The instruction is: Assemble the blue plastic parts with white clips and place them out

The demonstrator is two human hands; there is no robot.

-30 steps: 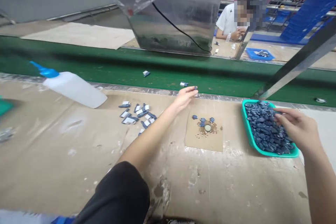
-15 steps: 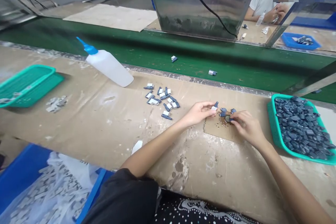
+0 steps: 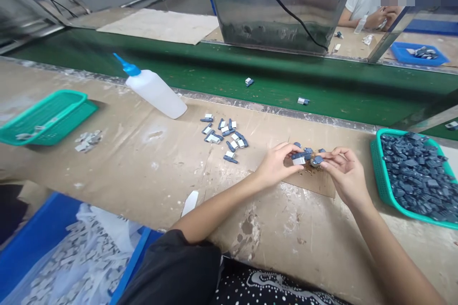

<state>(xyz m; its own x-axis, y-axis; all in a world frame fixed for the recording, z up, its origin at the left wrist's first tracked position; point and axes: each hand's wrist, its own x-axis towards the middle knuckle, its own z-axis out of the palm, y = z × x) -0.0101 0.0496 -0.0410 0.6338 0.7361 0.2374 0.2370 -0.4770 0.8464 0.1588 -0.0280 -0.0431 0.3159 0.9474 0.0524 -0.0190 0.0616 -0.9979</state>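
The counter (image 3: 118, 176) runs along the green conveyor belt (image 3: 229, 69). At its right edge, the teal tray (image 3: 379, 186) keeps dark blue pieces (image 3: 418, 176) within easy reach. Over a cardboard square (image 3: 324, 188), your left hand (image 3: 275, 166) pinches a blue-and-white part (image 3: 298, 160), and your right hand (image 3: 345, 171) pinches a small blue piece (image 3: 317, 160), apparently to work them close together.

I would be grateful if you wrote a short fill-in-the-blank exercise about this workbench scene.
The white plastic squeeze bottle lies on its ____.
The right hand is nearest the teal plastic tray, which is ____ of small dark blue pieces.
Behind the bench runs a ____ conveyor belt.

Missing words: side; full; green.
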